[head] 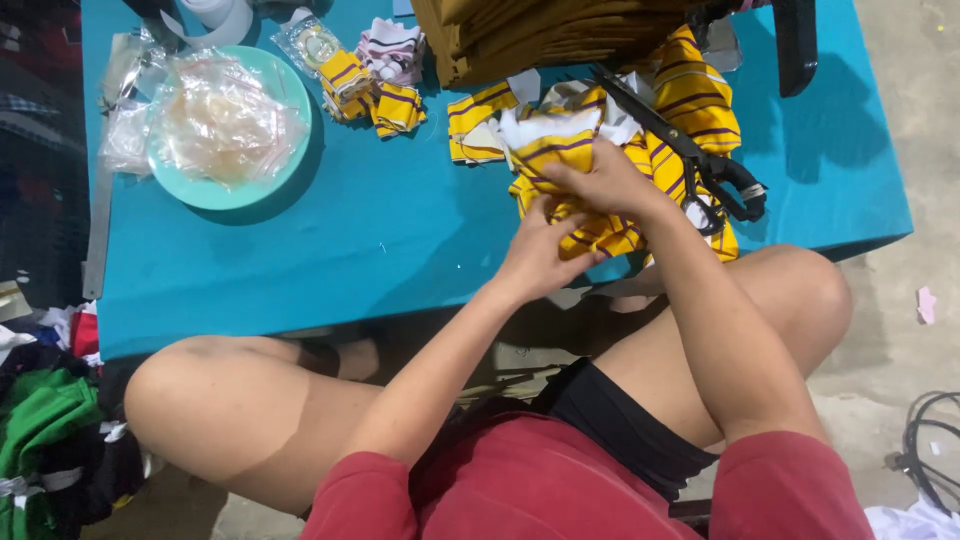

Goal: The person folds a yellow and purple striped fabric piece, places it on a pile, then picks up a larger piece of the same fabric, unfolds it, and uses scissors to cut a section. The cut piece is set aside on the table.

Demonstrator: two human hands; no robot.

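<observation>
Both my hands work a yellow fabric piece with purple and white stripes at the near edge of a low teal table. My right hand grips the piece from above. My left hand holds the striped fabric from below, fingers curled on it. More striped pieces lie heaped just right of my hands. Large black scissors rest on that heap, handles toward the table's right edge.
A pale green plate with clear plastic bags sits at the left. Small folded striped pieces lie at the back. A stack of mustard cloth stands behind. My bare knees flank the table; clothes lie at left, cables at right.
</observation>
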